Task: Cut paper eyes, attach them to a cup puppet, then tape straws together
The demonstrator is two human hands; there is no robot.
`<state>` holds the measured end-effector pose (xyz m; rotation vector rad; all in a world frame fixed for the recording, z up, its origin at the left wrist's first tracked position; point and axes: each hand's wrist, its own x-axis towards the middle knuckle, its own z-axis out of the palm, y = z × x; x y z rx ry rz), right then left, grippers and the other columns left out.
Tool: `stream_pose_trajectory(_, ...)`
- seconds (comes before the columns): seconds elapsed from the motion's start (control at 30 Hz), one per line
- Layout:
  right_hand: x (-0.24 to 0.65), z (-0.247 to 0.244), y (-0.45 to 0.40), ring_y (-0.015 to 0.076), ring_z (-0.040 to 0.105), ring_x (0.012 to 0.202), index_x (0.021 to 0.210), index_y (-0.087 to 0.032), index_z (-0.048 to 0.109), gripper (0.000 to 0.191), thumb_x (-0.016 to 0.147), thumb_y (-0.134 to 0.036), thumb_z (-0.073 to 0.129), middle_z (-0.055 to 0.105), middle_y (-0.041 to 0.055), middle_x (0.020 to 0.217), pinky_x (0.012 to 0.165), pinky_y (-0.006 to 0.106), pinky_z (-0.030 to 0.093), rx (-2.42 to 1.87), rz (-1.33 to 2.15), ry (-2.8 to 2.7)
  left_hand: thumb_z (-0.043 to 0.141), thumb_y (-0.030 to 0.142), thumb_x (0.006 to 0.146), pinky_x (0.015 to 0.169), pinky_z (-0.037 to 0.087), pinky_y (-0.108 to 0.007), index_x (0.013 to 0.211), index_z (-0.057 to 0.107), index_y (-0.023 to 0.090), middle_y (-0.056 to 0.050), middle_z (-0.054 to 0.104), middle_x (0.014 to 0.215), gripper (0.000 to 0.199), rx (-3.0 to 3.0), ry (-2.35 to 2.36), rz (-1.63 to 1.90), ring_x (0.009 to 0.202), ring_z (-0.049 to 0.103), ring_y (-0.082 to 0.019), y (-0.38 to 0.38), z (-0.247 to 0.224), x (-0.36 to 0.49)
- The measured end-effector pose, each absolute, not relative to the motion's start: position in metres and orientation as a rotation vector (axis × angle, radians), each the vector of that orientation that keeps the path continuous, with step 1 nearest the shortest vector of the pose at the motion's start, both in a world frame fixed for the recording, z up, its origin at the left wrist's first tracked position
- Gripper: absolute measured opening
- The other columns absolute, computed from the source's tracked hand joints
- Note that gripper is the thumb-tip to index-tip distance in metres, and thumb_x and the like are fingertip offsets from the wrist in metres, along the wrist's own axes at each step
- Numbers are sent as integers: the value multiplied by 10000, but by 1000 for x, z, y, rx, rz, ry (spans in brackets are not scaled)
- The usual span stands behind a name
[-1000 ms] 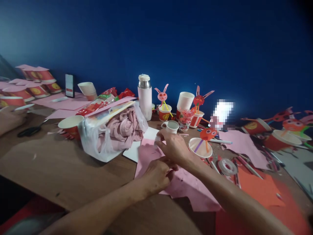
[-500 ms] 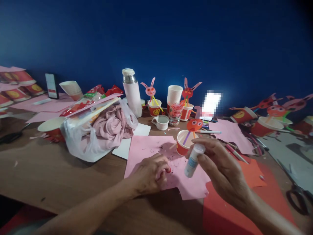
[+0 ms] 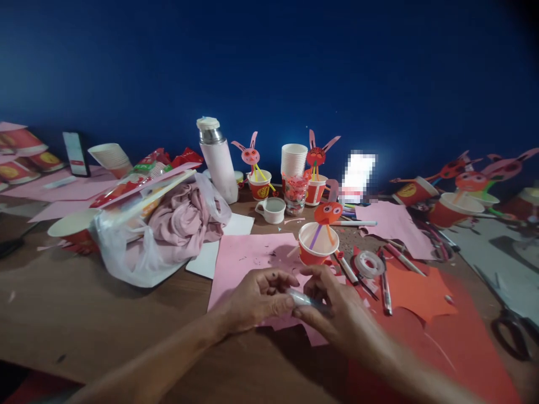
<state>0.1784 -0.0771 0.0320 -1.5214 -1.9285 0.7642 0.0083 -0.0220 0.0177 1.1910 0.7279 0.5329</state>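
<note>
Small pale cylindrical plastic tube [image 3: 300, 297] lay between left hand [image 3: 255, 297] and right hand [image 3: 337, 300], above a pink paper sheet [image 3: 231, 264], its long axis running roughly crosswise and dipping toward the right palm. Right hand was the nearer, curled round the tube's body; left hand was narrowed at the tube's left end, gripping or merely touching, could not tell. Red-and-white paper cup [image 3: 315, 258] stood upright just beyond both hands

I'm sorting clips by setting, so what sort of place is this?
Probably a craft workspace: a rabbit-headed paper cup figure, black-handled scissors and a tape roll share one table.
</note>
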Motion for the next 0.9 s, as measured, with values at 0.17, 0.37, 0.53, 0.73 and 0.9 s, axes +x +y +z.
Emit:
stream_pose_trajectory(0.17, 174, 32, -76, 194, 605, 744, 1020, -181, 491, 327, 710, -178, 594, 649, 49, 849, 594, 264, 432, -1588, 560, -2129, 625, 226, 680, 464, 326, -168, 804, 582, 148, 43, 523, 594, 153, 1275, 766, 564, 490, 420, -51, -29, 18, 11)
stream_pose_trajectory(0.37, 202, 24, -85, 207, 594, 540, 842, -187, 596, 206, 843, -325, 443, 643, 51, 633, 467, 280, 399, -1695, 224, -2338, 612, 291, 696, 431, 314, -170, 732, 556, 145, 51, 477, 518, 160, 1300, 872, 796, 449, 395, -51, -13, 28, -2)
stream_pose_trajectory(0.53, 219, 26, -91, 190, 614, 630, 999, -217, 571, 275, 885, -325, 345, 655, 60, 769, 533, 280, 452, -1623, 261, -2294, 585, 353, 713, 400, 292, -174, 774, 524, 148, 66, 451, 494, 223, 1347, 886, 800, 401, 361, -46, -2, 36, -2)
stream_pose_trajectory(0.73, 206, 37, -86, 186, 602, 781, 1167, -215, 479, 314, 873, -250, 377, 615, 75, 911, 642, 292, 479, -1527, 486, -2254, 570, 279, 684, 453, 318, -188, 898, 507, 142, 68, 438, 567, 262, 1380, 874, 831, 461, 387, -53, -4, 41, -2)
stream_pose_trajectory(0.9, 205, 43, -82, 165, 597, 752, 1070, -211, 510, 245, 867, -297, 403, 622, 55, 917, 591, 252, 476, -1543, 705, -2092, 527, 218, 660, 439, 344, -200, 781, 515, 137, 46, 469, 577, 146, 1152, 791, 764, 432, 392, -50, 0, 35, -11)
